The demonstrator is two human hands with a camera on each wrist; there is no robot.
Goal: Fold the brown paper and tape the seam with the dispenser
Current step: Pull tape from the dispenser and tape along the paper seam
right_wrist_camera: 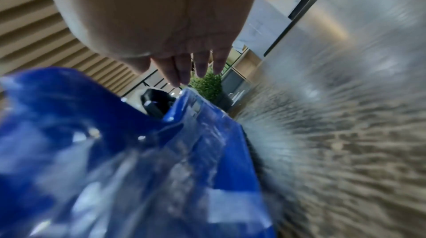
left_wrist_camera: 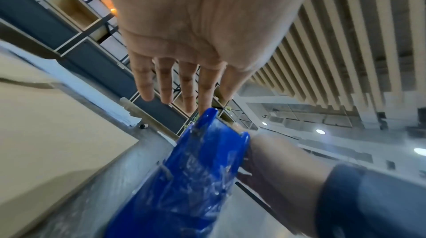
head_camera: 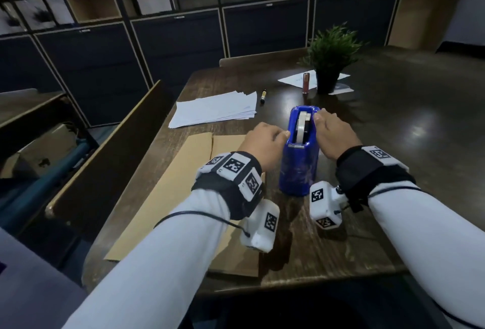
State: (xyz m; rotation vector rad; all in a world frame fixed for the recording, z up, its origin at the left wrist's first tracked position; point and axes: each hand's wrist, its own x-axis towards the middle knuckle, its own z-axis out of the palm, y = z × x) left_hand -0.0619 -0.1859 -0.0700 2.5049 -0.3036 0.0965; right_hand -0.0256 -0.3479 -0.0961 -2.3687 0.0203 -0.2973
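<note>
**A:** ok so what's on the desk, left to right?

**B:** far left is the brown paper (head_camera: pixel 189 192), lying flat on the dark table (head_camera: pixel 393 171) with a fold line showing, no hand on it. White sheets (head_camera: pixel 214 113) sit behind it, with a marker (head_camera: pixel 263 96) just beside them.

**A:** and the hands?

**B:** left hand (head_camera: pixel 265 145) is at the left side of the blue tape dispenser (head_camera: pixel 299 160), fingers straight and relaxed, thumb tip just touching its rim. Nothing grasped. The dispenser stands beside the paper's right edge, roll of tape (head_camera: pixel 301 127) inside. Right hand (head_camera: pixel 334 135) is along its other side, fingers extended too, not clenched. Beyond that is a small potted plant (head_camera: pixel 331 61).
</note>
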